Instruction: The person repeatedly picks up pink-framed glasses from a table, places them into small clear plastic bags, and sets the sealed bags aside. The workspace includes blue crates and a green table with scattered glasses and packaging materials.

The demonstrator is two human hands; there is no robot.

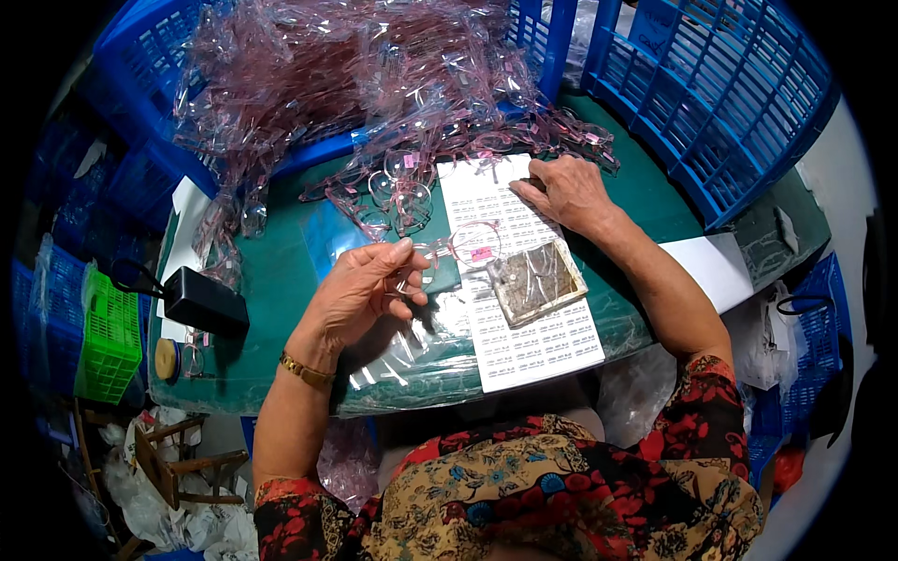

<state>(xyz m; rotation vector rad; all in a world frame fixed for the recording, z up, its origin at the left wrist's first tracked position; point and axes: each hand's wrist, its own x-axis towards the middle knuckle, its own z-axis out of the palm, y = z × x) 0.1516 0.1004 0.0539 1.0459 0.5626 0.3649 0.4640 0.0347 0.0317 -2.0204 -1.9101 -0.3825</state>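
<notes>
My left hand (pixel 382 280) holds a pair of pink-rimmed eyeglasses (pixel 476 244) by one side, between thumb and fingers. The lens away from the hand bears a small pink sticker and lies over a white sheet of printed stickers (pixel 540 350). My right hand (pixel 568 189) rests at the sheet's upper right edge, fingers bent; whether it grips anything cannot be told. Below it on the sheet stands a shallow square tray (pixel 577 289) with clear strips in it. More pink eyeglasses (pixel 403 193) lie loose beyond my left hand.
A blue plastic crate (pixel 316 151) at the back overflows with bagged pink eyeglasses (pixel 337 70). Another blue crate (pixel 715 105) stands at right. On the green tabletop (pixel 273 280) at left are a black box-shaped device (pixel 207 301) with a cable and a round yellowish item (pixel 167 358).
</notes>
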